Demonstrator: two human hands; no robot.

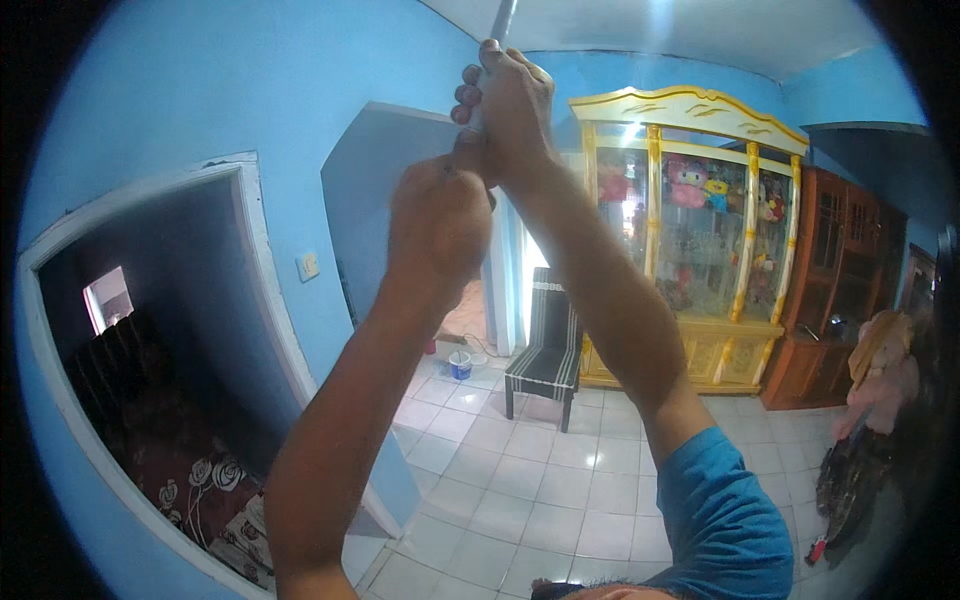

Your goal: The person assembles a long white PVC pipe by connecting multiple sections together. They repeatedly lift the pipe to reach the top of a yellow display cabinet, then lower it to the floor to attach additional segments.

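Note:
Both my arms reach up in front of me, gripping one slim, light grey pole (504, 18). Higher up, my right hand (516, 112) is closed with its fingers wrapped round the pole. My left hand (438, 218) is closed round it just below, touching the right hand at the wrist side. Above my right hand the pole slants slightly right toward the ceiling (600, 25). Its far end lies outside the view, and my hands hide its lower part.
An open doorway (250, 210) is at left, near a light switch (307, 266). Ahead stand a striped chair (545, 340), a small bucket (460, 366) and a yellow glass-fronted cabinet (690, 345). A brown cupboard (800, 375) and a pink plush toy (885, 375) are at right.

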